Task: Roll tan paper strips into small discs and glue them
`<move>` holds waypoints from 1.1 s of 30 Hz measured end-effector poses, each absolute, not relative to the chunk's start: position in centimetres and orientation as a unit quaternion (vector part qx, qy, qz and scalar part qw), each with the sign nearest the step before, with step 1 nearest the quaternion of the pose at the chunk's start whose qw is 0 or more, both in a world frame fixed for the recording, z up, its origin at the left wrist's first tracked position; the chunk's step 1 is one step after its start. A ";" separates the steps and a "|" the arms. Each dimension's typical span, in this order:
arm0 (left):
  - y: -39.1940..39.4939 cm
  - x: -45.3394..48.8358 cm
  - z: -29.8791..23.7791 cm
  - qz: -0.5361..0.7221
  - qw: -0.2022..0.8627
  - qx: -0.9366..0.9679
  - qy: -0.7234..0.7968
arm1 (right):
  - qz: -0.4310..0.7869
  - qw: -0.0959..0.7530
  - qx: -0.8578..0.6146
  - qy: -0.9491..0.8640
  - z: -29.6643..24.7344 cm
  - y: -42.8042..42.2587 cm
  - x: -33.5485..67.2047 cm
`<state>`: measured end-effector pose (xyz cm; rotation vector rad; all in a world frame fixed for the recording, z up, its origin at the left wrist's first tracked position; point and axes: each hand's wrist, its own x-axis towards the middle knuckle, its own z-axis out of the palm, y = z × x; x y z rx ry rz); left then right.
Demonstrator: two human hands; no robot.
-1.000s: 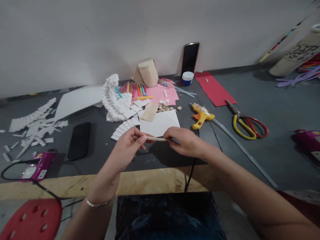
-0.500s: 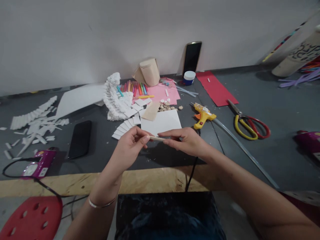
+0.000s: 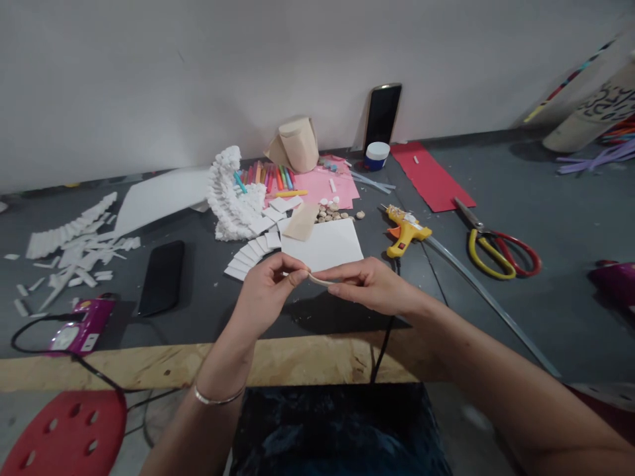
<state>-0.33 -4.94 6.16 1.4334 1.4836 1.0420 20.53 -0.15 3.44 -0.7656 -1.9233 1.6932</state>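
Note:
My left hand (image 3: 268, 294) and my right hand (image 3: 370, 284) are held together just above the grey table (image 3: 546, 277), both pinching a thin beige strip (image 3: 319, 280) that bends slightly between them. Fingers of both hands are closed on its ends. Just beyond the hands lie a white card sheet (image 3: 325, 244), a fan of small white squares (image 3: 248, 254) and a beige paper piece (image 3: 300, 223).
A yellow glue gun (image 3: 404, 231) and scissors (image 3: 496, 248) lie to the right, with a red sheet (image 3: 429, 175) behind. A black phone (image 3: 161, 277), purple box (image 3: 82, 324), white scraps (image 3: 74, 244) sit left. Markers (image 3: 268, 177), a white ruffled form (image 3: 231, 195), a propped phone (image 3: 381, 116) stand at back.
The hands have drawn closer together and the strip, straight before, now bows between them. The view has shifted slightly.

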 end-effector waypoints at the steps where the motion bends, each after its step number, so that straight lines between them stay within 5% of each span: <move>1: -4.9 -0.3 5.9 0.426 0.405 0.560 0.584 | 0.614 0.234 -0.280 -0.700 3.4 -0.2 20.5; 11: -4.7 0.7 4.4 0.514 0.382 0.505 0.578 | 0.603 0.246 -0.290 -0.701 3.4 -0.2 20.5; 22: -5.1 2.6 5.0 0.510 0.209 0.551 0.627 | 0.612 0.279 -0.292 -0.680 3.8 -0.1 20.5; 33: -5.0 2.2 4.9 0.466 0.338 0.542 0.612 | 0.588 0.259 -0.306 -0.702 4.0 0.4 21.1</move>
